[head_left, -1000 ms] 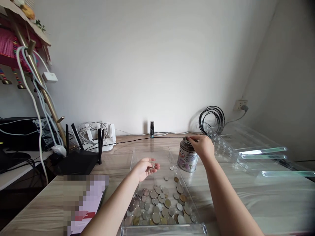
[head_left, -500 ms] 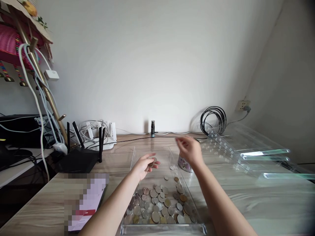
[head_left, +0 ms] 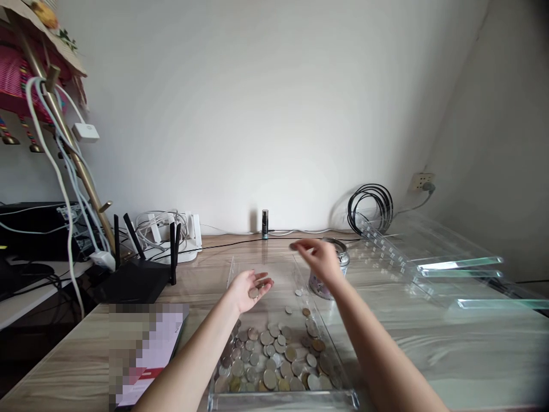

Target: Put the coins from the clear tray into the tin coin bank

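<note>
My left hand [head_left: 251,292] is turned palm up and loosely cupped over the clear tray [head_left: 262,264], with a coin [head_left: 254,292] resting in it. Other coins in that hand are hard to make out. In front of the floral tin [head_left: 321,288], my right hand [head_left: 321,260] pinches a dark, blurred coin [head_left: 293,246] at its fingertips. The tin stands upright with its round rim uncovered, partly behind my right hand. Many loose coins [head_left: 270,377], silver and brassy, lie spread in the near part of the tray.
A black router [head_left: 135,280] and a phone-like device [head_left: 156,349] with a pixelated screen lie left. White routers with cables [head_left: 189,246] and a small dark bottle [head_left: 265,224] stand along the wall. Clear acrylic pieces [head_left: 458,269] and a black cable coil [head_left: 371,209] are at right.
My right hand has moved left from over the tin, now with a coin visible at its fingertips, and the tin's rim shows. My left hand's fingers have opened slightly.
</note>
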{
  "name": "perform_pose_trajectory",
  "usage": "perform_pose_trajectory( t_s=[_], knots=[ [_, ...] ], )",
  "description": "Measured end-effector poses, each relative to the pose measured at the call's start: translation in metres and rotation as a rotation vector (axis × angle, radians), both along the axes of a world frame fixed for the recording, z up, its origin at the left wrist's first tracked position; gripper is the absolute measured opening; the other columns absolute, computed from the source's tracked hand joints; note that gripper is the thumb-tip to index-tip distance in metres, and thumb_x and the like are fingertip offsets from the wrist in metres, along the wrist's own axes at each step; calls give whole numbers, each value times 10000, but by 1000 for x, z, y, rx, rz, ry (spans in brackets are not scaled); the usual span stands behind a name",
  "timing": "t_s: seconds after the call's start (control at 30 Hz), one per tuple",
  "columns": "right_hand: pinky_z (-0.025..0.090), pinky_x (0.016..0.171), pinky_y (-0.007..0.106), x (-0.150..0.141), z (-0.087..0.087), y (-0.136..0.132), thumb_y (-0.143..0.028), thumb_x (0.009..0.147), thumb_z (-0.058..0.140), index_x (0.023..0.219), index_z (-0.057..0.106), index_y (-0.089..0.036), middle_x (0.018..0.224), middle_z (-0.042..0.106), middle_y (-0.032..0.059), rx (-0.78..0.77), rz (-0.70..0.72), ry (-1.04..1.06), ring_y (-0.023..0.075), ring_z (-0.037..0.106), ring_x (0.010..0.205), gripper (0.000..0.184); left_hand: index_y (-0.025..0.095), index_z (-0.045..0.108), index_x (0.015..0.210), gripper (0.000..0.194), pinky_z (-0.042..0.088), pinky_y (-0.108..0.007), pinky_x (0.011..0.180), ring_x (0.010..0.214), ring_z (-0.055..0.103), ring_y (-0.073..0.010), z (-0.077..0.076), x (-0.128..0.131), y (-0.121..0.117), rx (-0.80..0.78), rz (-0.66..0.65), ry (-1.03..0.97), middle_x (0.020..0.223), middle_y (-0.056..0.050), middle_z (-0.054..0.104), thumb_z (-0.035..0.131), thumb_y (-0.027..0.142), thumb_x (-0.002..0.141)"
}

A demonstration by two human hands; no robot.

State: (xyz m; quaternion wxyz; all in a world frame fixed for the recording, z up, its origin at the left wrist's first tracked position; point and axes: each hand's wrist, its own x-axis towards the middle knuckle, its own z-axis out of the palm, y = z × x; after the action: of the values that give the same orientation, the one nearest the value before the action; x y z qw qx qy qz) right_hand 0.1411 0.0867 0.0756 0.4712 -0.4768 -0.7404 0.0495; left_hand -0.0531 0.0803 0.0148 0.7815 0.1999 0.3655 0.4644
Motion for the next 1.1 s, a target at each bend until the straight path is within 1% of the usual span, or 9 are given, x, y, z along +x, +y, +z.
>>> perform_pose_trajectory(
  t_s=[0.17, 0.3, 0.43, 0.53, 0.67, 0.77, 0.87, 0.97, 1.1],
  knots=[
    [351, 492, 284, 69, 13, 15, -350, 621, 515, 708, 643, -244, 686, 620, 41, -55, -532, -75, 196, 528, 623, 188, 12, 424, 976, 310, 490, -282, 692, 864, 562, -234, -7, 0, 5, -51, 175, -122, 789, -152, 565, 328, -15, 683],
    [339, 483, 295, 85, 5, 24, -280, 593, 532, 664, 652, -236, 650, 619, 54, -153, -531, -148, 200, 523, 587, 146, 16, 466, 925, 332, 485, -228, 715, 896, 551, -215, -6, 1, 4, -4, 147, -88, 839, -156, 568, 328, -93, 643],
    [365, 626, 340, 62, 7, 13, -286, 641, 487, 716, 644, -207, 703, 623, 56, 114, -549, -214, 223, 517, 730, 191, 48, 513, 862, 262, 476, -187, 691, 869, 565, -175, -4, 1, 2, 113, 52, 59, 872, -147, 584, 375, -63, 669],
    [373, 651, 280, 26, 5, 0, -297, 713, 417, 812, 617, -204, 801, 619, 39, 204, -382, -175, 169, 516, 740, 242, 78, 524, 872, 235, 475, -201, 642, 819, 583, -171, -5, 1, 1, 243, -11, 195, 856, -129, 599, 421, -16, 682],
    [352, 523, 208, -25, -21, -8, -344, 726, 417, 756, 620, -233, 709, 618, 5, -109, 50, -276, 112, 513, 590, 234, 118, 506, 933, 242, 447, -184, 530, 749, 599, -169, -7, 4, -2, 361, -82, 308, 821, -104, 607, 453, 58, 704],
    [330, 490, 200, -50, -44, -5, -349, 712, 436, 700, 623, -209, 643, 606, 9, -266, 142, -301, 104, 502, 547, 234, 158, 475, 994, 322, 420, -172, 477, 679, 607, -159, -5, 6, -5, 408, -143, 393, 836, -82, 606, 489, 72, 684],
    [329, 496, 196, -55, -51, -2, -316, 704, 446, 682, 615, -197, 618, 598, 4, -306, 179, -278, 97, 495, 538, 208, 160, 440, 1048, 393, 412, -170, 466, 671, 608, -164, -3, 7, -8, 389, -204, 431, 823, -91, 610, 496, 60, 672],
    [337, 530, 209, -39, -33, -1, -326, 718, 429, 735, 609, -227, 686, 605, -2, -150, 35, -244, 108, 501, 596, 206, 117, 422, 1056, 376, 423, -171, 491, 740, 601, -175, -2, 5, -8, 329, -241, 357, 817, -127, 612, 463, 56, 688],
    [338, 582, 267, 8, 0, 3, -344, 712, 433, 760, 606, -241, 765, 599, 28, 143, -394, -183, 166, 489, 730, 207, 65, 442, 1003, 325, 448, -184, 529, 783, 593, -179, 0, 3, -8, 234, -224, 255, 832, -158, 604, 394, 26, 684]
  ],
)
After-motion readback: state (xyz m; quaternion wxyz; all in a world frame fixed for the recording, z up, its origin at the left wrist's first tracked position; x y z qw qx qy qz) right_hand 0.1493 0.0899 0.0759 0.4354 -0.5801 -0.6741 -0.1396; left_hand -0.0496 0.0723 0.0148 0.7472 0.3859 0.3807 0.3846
